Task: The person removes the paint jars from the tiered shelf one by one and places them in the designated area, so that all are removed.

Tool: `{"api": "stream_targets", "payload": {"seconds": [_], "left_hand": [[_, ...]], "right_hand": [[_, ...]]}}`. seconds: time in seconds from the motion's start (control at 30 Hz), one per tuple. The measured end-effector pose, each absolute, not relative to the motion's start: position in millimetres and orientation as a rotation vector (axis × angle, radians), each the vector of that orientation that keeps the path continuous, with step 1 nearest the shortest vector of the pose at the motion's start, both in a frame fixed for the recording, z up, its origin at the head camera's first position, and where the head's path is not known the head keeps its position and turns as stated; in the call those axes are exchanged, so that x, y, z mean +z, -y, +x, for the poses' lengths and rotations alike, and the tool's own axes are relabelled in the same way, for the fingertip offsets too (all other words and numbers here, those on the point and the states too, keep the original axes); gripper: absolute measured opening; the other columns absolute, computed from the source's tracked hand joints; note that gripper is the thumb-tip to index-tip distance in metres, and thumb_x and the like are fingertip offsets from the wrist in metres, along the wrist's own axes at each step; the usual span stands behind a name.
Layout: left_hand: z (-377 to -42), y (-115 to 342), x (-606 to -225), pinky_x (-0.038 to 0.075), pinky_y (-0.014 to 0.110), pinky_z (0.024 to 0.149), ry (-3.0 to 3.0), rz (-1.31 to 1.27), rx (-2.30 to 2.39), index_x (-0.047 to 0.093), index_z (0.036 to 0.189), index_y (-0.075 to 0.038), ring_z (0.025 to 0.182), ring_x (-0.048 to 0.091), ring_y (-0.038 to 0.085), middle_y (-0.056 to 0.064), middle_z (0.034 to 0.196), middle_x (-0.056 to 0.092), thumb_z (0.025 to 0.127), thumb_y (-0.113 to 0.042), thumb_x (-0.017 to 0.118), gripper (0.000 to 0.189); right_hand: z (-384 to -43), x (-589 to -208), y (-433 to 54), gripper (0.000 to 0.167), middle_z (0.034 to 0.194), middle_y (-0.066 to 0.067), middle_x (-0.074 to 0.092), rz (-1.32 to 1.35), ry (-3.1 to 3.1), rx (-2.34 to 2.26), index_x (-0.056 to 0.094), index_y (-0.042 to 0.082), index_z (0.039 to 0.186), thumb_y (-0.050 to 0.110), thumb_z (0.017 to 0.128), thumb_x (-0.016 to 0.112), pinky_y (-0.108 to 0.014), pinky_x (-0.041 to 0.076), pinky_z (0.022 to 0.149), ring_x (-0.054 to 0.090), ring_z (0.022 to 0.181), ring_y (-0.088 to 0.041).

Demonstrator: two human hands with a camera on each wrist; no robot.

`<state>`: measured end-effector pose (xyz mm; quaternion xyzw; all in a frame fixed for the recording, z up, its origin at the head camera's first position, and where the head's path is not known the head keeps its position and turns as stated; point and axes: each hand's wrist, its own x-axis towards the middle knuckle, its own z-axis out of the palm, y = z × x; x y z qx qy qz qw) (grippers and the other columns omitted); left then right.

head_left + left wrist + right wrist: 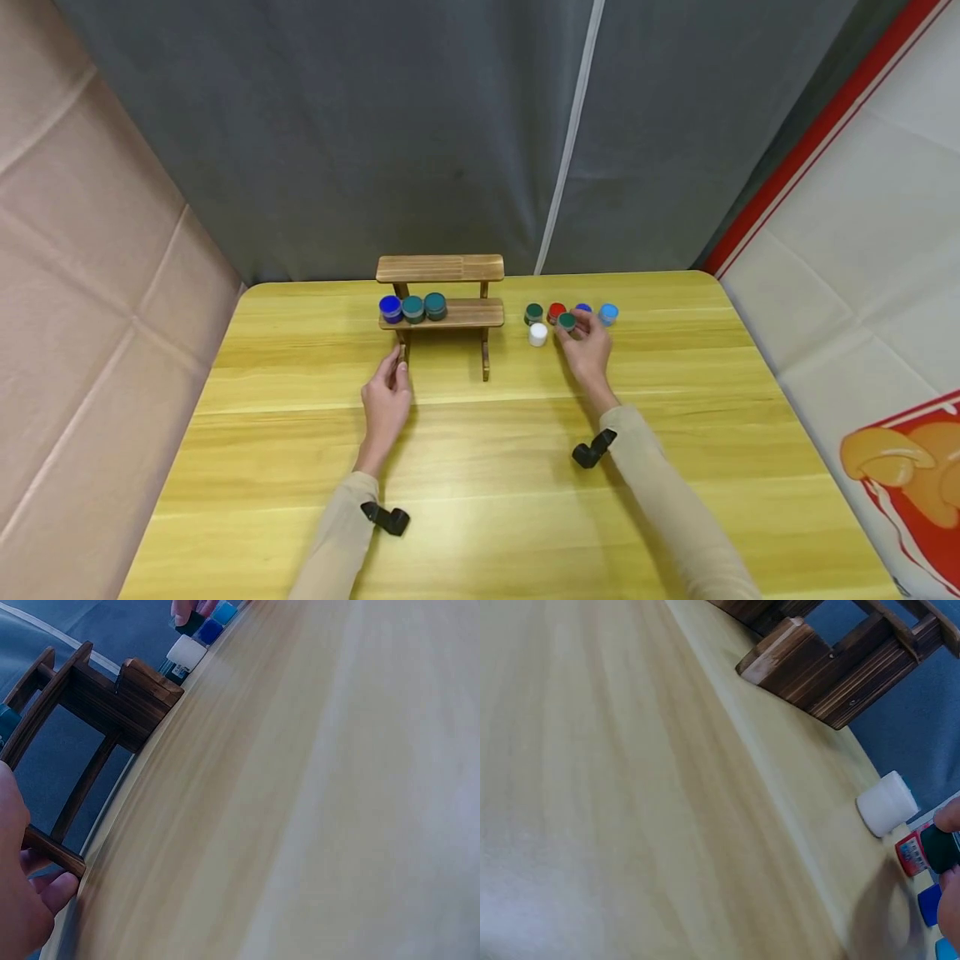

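Note:
My left hand [386, 398] grips the left foot of a small two-tier wooden rack [472, 313]; in the left wrist view fingertips [61, 892] wrap the foot's end. On the lower shelf, at its left, stand a blue-lidded jar [390, 308] and two teal-lidded jars, side by side. My right hand [588, 354] pinches a small paint jar with a dark green lid [566, 322] between thumb and fingers. Around that hand stand a white jar [537, 334], a red-lidded jar [556, 312], another dark green one [533, 313], a blue one [583, 308] and a light blue one [608, 313].
The rack's upper shelf [440, 268] rises behind the lower one. A grey curtain [337, 167] hangs along the far edge of the wooden table [480, 467]. Quilted panels [97, 317] flank the left side, and a white and red sheet [847, 250] the right.

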<state>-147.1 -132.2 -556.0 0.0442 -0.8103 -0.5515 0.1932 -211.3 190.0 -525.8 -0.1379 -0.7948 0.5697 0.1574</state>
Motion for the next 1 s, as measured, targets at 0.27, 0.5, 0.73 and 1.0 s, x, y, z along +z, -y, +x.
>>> {"api": "stream_targets", "payload": {"seconds": [0.27, 0.5, 0.73, 1.0], "left_hand": [[-147, 132, -555, 0.059, 0.033, 0.096, 2.267, 0.131, -1.553, 0.060, 0.138, -0.002, 0.119, 0.067, 0.036, 0.020, 0.135, 0.065, 0.101, -0.006, 0.058, 0.038], [-148, 132, -557, 0.060, 0.033, 0.095, 2.282, 0.143, -1.545, 0.061, 0.138, -0.003, 0.118, 0.068, 0.036, 0.020, 0.134, 0.066, 0.101, -0.006, 0.058, 0.038], [-148, 132, -557, 0.060, 0.033, 0.096, 2.287, 0.146, -1.552, 0.061, 0.138, -0.003, 0.118, 0.068, 0.035, 0.020, 0.134, 0.066, 0.101, -0.007, 0.057, 0.038], [-148, 132, -556, 0.059, 0.031, 0.096, 2.292, 0.156, -1.557, 0.060, 0.139, -0.003, 0.119, 0.067, 0.034, 0.020, 0.135, 0.065, 0.101, -0.007, 0.057, 0.038]], "right_hand": [[-210, -535, -188, 0.041, 0.125, -0.025, 0.065, -0.374, 2.238, 1.687, 0.062, -0.005, 0.125, -0.001, 0.086, 0.074, -0.042, 0.056, 0.106, 0.064, 0.117, -0.038], [-210, -543, -188, 0.039, 0.126, -0.024, 0.065, -0.366, 2.259, 1.650, 0.063, -0.005, 0.123, -0.001, 0.086, 0.074, -0.042, 0.057, 0.106, 0.064, 0.117, -0.037], [-210, -546, -189, 0.039, 0.127, -0.022, 0.065, -0.354, 2.284, 1.631, 0.063, -0.003, 0.124, -0.002, 0.086, 0.072, -0.042, 0.056, 0.106, 0.064, 0.118, -0.036], [-211, -546, -189, 0.040, 0.130, -0.022, 0.064, -0.367, 2.289, 1.629, 0.062, -0.004, 0.125, -0.001, 0.087, 0.073, -0.041, 0.055, 0.109, 0.063, 0.121, -0.036]]}}
